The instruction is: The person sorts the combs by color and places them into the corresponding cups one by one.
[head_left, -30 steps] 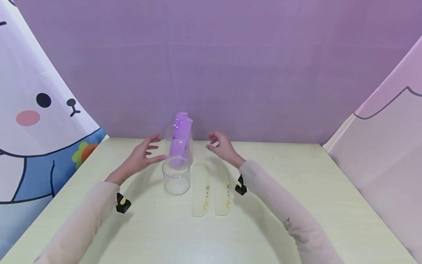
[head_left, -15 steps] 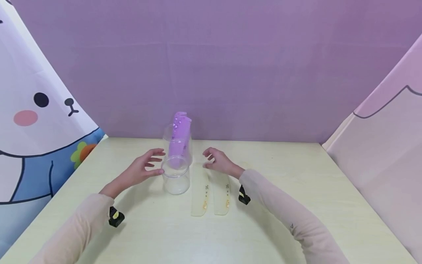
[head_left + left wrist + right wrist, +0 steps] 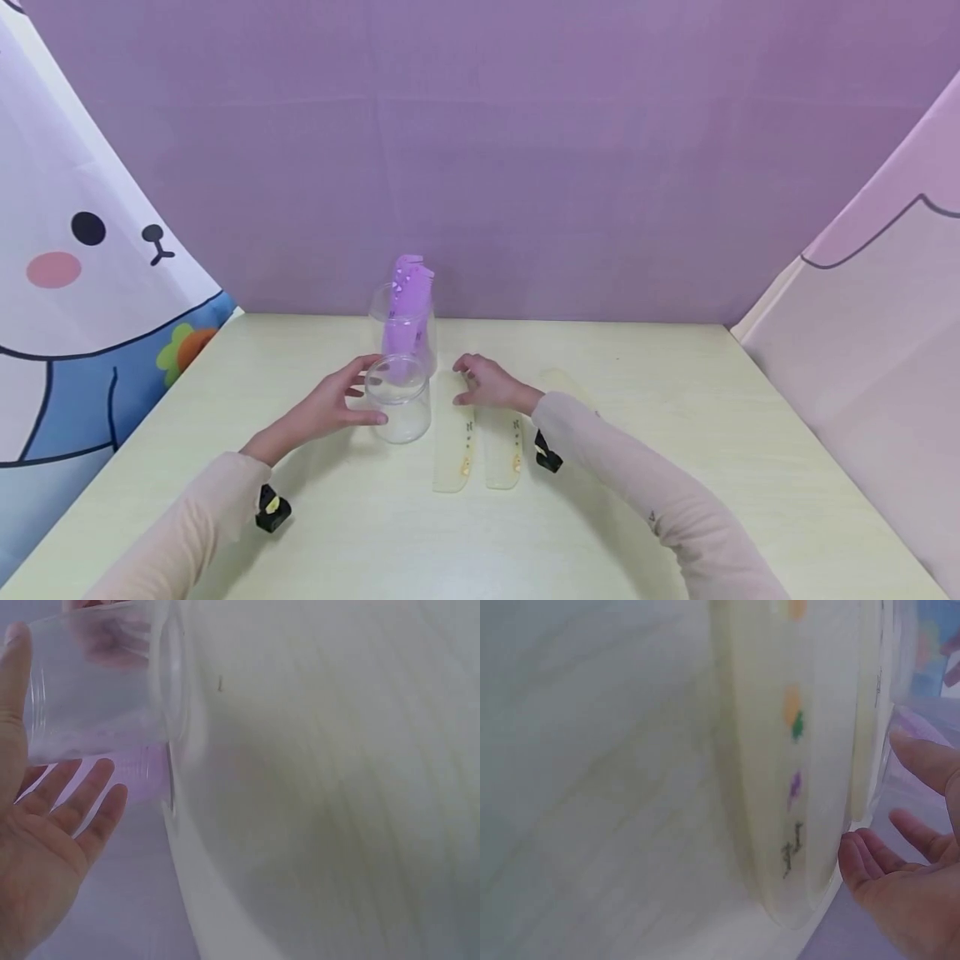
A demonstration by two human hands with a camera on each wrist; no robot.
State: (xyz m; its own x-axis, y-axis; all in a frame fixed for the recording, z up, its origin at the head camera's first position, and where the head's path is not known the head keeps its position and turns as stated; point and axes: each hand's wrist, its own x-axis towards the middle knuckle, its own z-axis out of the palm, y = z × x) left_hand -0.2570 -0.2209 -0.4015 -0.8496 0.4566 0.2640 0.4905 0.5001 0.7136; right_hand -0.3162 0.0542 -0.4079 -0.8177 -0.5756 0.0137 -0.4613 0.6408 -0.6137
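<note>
A clear cup (image 3: 411, 417) stands upright on the table, with my left hand (image 3: 330, 408) around its left side. The thumb lies across its front and the other fingers reach behind, extended and spread. In the left wrist view gaps show between the fingers (image 3: 94, 787) and the cup (image 3: 97, 682). Directly behind, a second clear cup (image 3: 380, 321) holds purple combs (image 3: 410, 304) that lean inside it. My right hand (image 3: 491, 385), fingers loosely bent and holding nothing, hovers over the far ends of two pale yellow combs (image 3: 452, 450) lying side by side.
Another pale comb (image 3: 562, 382) lies partly hidden by the right sleeve (image 3: 622, 467). A purple cloth (image 3: 585, 208) rises behind the table's back edge. A cartoon-printed cloth (image 3: 97, 333) hangs at the left and a pale one (image 3: 885, 358) at the right.
My left hand has come down and right to the front cup, its thumb now across the cup's front. My right hand has lowered slightly leftward toward the pale combs. Cups and combs stay put.
</note>
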